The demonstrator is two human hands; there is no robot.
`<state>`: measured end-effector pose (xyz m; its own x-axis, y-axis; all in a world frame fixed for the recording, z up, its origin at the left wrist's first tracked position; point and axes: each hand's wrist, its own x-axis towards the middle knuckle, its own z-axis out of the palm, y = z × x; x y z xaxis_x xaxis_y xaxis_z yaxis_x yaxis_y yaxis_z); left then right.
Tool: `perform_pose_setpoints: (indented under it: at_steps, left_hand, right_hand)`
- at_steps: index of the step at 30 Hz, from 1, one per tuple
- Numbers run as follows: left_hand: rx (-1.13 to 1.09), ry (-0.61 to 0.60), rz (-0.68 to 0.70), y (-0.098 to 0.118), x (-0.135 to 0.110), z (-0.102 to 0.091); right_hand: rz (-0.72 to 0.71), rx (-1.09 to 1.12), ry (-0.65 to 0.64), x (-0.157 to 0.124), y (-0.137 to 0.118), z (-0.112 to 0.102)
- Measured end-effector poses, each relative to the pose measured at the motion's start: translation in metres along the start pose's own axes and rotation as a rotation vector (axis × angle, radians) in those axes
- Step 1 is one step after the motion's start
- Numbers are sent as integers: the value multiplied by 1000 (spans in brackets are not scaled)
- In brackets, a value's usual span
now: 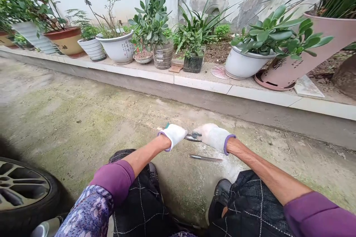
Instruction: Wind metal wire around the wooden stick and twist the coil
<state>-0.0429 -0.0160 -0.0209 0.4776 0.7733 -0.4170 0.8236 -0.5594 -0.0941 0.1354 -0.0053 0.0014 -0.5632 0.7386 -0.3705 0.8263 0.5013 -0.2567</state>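
My left hand [175, 135], in a white knit glove with a purple cuff, is closed low over the ground in front of me. A bit of green [167, 125] shows just behind it; what it belongs to is hidden. From the left fist a dark metal tool with a ridged, shiny part [193, 138] reaches across to my right hand [214, 137]. That hand, gloved alike and grey at the fingertips, is closed at the tool's other end. Just below, a slim metal tool with a similar ridged end [205, 158] lies flat on the concrete.
White powder [229, 168] is scattered on the concrete beside my right shoe [221, 196]. A wheel [25, 189] stands at the lower left. Ahead runs a low tiled ledge [203, 86] bearing several potted plants, among them a white pot [118, 49] and a tilted pink planter [303, 59].
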Motion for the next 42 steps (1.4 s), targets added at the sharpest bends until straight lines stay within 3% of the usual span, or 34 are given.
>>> perform_pose_setpoints:
  at_steps: [3, 7, 11, 15, 21, 27, 34, 42]
  left_hand:
    - [-50, -38, 107, 11, -2, 1]
    - [-340, 37, 138, 11, -1, -3]
    - [-681, 141, 164, 3, -5, -6]
    - [-896, 183, 102, -4, -7, -10]
    - [-1212, 247, -42, -14, -11, -25]
    - [-1401, 407, -285, -34, -3, -29]
    - [-1551, 383, -281, -31, 1, -27]
    - [-1835, 291, -120, -33, -12, -35]
  right_hand:
    - [12, 96, 34, 0, 18, -1]
    - [-27, 506, 65, 1, 35, -8]
    - [-101, 824, -10, -2, 30, -18]
    - [-147, 976, -18, 0, 20, -19]
    - [13, 988, 203, 15, 19, -9]
    - [56, 815, 268, 1, 13, -14]
    - [-34, 251, 286, -6, 7, -10]
    - [102, 327, 283, 11, 54, -9]
